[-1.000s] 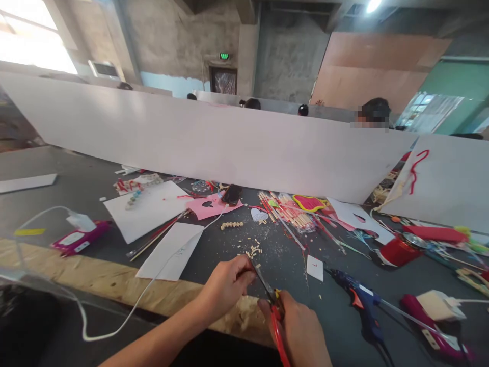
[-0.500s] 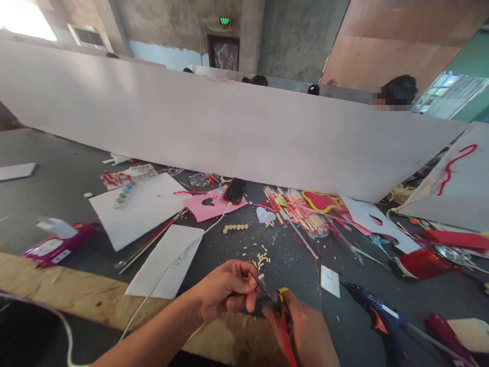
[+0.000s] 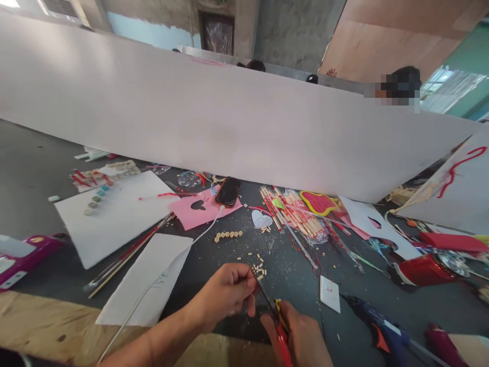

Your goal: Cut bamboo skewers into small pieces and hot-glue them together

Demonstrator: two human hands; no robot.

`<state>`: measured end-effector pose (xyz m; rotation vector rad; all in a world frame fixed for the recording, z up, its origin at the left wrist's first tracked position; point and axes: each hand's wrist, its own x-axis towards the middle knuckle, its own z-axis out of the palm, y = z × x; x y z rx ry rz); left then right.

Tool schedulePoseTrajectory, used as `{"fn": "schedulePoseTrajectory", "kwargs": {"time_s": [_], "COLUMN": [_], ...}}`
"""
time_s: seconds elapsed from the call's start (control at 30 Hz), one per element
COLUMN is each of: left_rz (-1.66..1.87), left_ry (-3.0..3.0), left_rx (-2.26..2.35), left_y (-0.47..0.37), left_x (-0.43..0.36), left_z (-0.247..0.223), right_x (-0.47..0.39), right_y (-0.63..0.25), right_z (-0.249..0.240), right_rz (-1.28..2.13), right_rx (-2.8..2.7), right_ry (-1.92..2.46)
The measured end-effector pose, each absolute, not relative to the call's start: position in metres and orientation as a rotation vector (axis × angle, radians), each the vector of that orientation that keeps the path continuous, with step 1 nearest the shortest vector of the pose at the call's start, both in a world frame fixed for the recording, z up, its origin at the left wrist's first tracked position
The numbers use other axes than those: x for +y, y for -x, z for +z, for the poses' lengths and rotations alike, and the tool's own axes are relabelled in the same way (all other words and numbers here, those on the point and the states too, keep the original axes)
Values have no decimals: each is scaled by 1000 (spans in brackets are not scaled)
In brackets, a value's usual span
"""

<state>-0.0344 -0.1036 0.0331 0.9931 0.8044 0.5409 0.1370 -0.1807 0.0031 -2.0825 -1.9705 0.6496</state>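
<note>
My right hand (image 3: 306, 334) is closed round long-nosed pliers (image 3: 283, 342) with red and yellow handles. Their dark, narrow jaws point up and left, and the tip reaches my left fingertips. My left hand (image 3: 226, 293) is closed in a pinch at that tip; whatever it holds is hidden by the fingers. Just beyond lie several small cut wooden pieces (image 3: 258, 266) among crumbs. Farther off is a short row of joined wooden bits (image 3: 228, 236). A small white tile with a red mark (image 3: 329, 294) lies right of the pliers.
A glue gun (image 3: 376, 318) and red can (image 3: 428, 269) stand to the right. Bundled sticks (image 3: 296, 211), a paper heart (image 3: 262, 219) and a phone (image 3: 228, 191) lie beyond. White sheets (image 3: 153, 285) and a cable are left. A tall white board (image 3: 229, 122) closes the back.
The view has tilted down and shifted slightly. A small pale piece seen at the pliers' tip before no longer shows there. Both hands keep nearly the same pose.
</note>
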Motion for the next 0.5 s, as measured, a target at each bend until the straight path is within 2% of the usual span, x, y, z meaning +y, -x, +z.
{"fn": "schedulePoseTrajectory", "kwargs": {"time_s": [0.37, 0.5], "left_rz": [619, 766], "left_ry": [-596, -428], "left_rx": [634, 602], "left_y": [46, 59], "left_x": [-94, -84], "left_z": [30, 37], "right_x": [-170, -172], "right_y": [-149, -158], "right_z": [14, 11], "right_rz": [664, 596], "right_rx": [-1949, -1862], "right_ry": [1854, 1949]}}
